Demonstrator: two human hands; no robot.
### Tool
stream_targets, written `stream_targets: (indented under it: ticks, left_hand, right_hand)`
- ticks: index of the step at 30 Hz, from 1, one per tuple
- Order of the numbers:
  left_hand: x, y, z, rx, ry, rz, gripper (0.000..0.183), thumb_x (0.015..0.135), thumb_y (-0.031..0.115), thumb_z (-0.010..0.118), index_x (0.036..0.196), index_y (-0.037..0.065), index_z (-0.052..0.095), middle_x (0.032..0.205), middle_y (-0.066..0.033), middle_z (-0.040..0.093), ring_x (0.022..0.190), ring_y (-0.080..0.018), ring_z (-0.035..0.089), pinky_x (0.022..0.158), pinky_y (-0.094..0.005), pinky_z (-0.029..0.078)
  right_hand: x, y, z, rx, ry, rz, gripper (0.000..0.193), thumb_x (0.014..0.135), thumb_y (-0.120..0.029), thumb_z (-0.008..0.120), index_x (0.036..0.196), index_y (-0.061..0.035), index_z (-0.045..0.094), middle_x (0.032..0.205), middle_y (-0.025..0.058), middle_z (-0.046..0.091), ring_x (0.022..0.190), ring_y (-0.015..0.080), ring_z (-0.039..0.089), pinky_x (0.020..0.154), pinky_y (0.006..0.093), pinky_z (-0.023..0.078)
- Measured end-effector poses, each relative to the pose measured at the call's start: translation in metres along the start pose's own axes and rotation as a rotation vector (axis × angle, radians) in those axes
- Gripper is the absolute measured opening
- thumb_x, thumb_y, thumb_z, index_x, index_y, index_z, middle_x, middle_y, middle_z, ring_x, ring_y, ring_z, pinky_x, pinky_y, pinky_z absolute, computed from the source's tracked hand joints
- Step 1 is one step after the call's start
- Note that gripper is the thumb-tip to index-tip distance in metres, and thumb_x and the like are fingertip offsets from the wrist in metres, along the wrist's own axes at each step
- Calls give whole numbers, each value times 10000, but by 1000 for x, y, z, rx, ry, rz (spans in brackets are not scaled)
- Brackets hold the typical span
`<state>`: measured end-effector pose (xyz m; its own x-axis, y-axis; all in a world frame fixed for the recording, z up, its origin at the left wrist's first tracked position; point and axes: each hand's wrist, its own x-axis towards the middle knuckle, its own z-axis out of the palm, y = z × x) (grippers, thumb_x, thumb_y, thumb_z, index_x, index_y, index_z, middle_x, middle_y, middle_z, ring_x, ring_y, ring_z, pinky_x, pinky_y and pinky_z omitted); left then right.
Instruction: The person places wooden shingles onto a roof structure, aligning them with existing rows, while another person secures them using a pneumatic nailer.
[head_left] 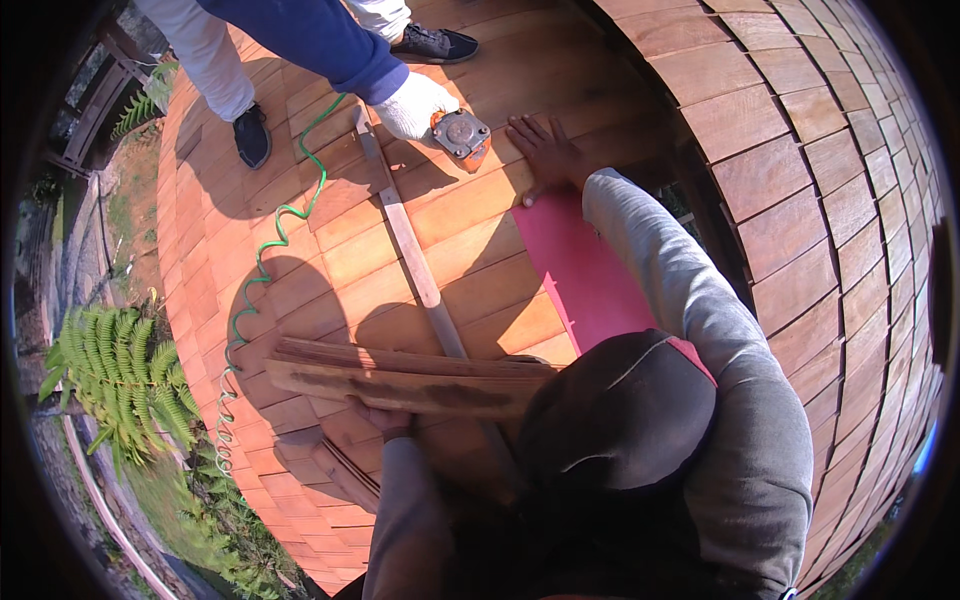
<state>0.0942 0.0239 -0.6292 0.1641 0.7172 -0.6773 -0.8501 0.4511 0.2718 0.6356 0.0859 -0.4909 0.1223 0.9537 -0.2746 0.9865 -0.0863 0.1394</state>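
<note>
My left hand [383,416] grips the near side of a small stack of long wooden shingles [400,385], its fingers partly hidden under them. Farther off, my right hand [548,155] lies flat with fingers spread on the roof shingles, at the far end of a pink sheet [590,275]. Just left of those fingers, a co-worker's white-gloved hand [415,105] holds an orange and grey nail gun [460,138] down against the shingles. A long narrow wooden batten [408,235] crosses the shingled surface, passing beneath the stack I hold.
A green coiled air hose [283,215] trails down the left side. The co-worker's dark shoes [252,137] stand on the shingles. Another shingled slope [770,150] rises at right past a dark gap. Ferns [120,375] grow beyond the left edge. Dark cloth [620,420] covers the lower middle.
</note>
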Motion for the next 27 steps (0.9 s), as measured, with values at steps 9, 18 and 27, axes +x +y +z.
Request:
stream_targets:
  ticks: [9, 18, 27]
  left_hand:
    - [0, 0, 1, 6, 10, -8, 920, 915, 766, 471, 1551, 105, 401, 1604, -145, 387, 1465, -359, 348, 1245, -535, 235]
    - [18, 8, -30, 35, -241, -66, 1018, 827, 765, 592, 1561, 93, 380, 1609, -164, 371, 1480, -367, 325, 1254, -554, 211]
    - [16, 5, -32, 126, -97, 34, 1016, 862, 805, 523, 1556, 78, 374, 1590, -182, 386, 1453, -384, 362, 1235, -572, 250]
  right_hand:
    - [3, 10, -1, 10, -32, -40, 1553, 444, -685, 891, 1648, -90, 112, 1734, 112, 46, 1600, 299, 9, 1239, 623, 41]
    - [6, 15, 9, 62, 72, -61, 1597, 372, -743, 869, 1642, -88, 156, 1723, 156, 78, 1596, 333, 37, 1238, 619, 37]
    - [-10, 15, 29, 84, 231, 113, 1522, 435, -858, 762, 1629, -94, 207, 1712, 186, 95, 1588, 368, 64, 1182, 735, 70]
